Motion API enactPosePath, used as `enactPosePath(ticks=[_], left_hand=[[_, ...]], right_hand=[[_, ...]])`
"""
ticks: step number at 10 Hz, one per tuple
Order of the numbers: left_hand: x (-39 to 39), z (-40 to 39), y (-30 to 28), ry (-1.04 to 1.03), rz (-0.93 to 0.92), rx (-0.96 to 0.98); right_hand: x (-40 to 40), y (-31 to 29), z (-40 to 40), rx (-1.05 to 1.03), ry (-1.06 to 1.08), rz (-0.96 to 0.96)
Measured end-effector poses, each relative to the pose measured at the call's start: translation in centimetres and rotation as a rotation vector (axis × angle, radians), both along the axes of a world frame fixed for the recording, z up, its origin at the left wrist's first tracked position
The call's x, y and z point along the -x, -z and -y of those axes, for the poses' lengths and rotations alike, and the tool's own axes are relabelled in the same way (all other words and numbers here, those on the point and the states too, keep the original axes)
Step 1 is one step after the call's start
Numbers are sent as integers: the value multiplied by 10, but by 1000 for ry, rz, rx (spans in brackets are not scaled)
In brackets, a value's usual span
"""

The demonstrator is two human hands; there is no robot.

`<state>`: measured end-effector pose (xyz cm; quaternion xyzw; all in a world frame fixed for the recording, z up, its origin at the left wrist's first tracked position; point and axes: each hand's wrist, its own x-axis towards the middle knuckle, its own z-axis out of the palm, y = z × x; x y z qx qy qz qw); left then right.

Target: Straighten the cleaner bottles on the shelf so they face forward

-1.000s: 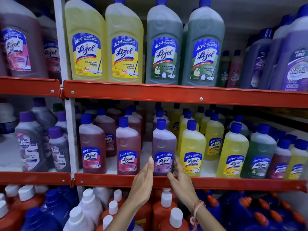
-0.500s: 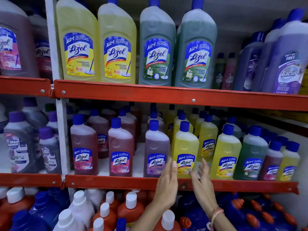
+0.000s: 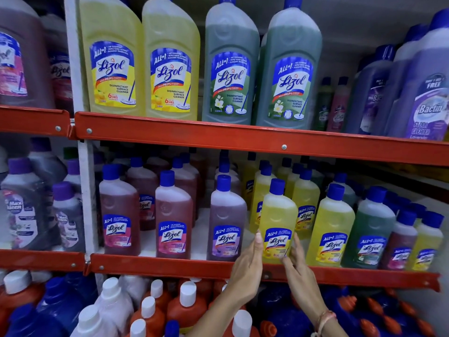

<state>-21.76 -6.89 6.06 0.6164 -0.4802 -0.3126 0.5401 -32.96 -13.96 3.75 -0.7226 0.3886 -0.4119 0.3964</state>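
Observation:
A small yellow Lizol bottle (image 3: 277, 215) with a blue cap stands at the front of the middle shelf (image 3: 170, 263), its label facing me. My left hand (image 3: 246, 271) presses flat against its lower left side. My right hand (image 3: 300, 268) touches its lower right side, so the bottle is clasped between both hands. To its left stand a purple bottle (image 3: 226, 222) and two pink-red bottles (image 3: 173, 220) (image 3: 119, 215), labels forward. To its right are another yellow bottle (image 3: 330, 229) and a green one (image 3: 371, 229).
Large yellow and green Lizol bottles (image 3: 170, 62) fill the upper shelf behind its red rail (image 3: 243, 139). More small bottles stand in rows behind the front ones. Orange, blue and white jugs (image 3: 187, 302) crowd the bottom level under my arms. A white upright (image 3: 82, 190) divides the bays.
Both hands moved right from the purple bottle to the front yellow bottle and closed in on its sides. The view shifted right and closer.

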Motion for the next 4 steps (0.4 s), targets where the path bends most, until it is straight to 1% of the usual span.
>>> enactPosePath(ticks=[1,4], left_hand=[[-2,1,2,8,2,14],[-7,-6,3,41,121,41]], right_hand=[[0,1,1,23,9,0],[4,-1,3,62,8,5]])
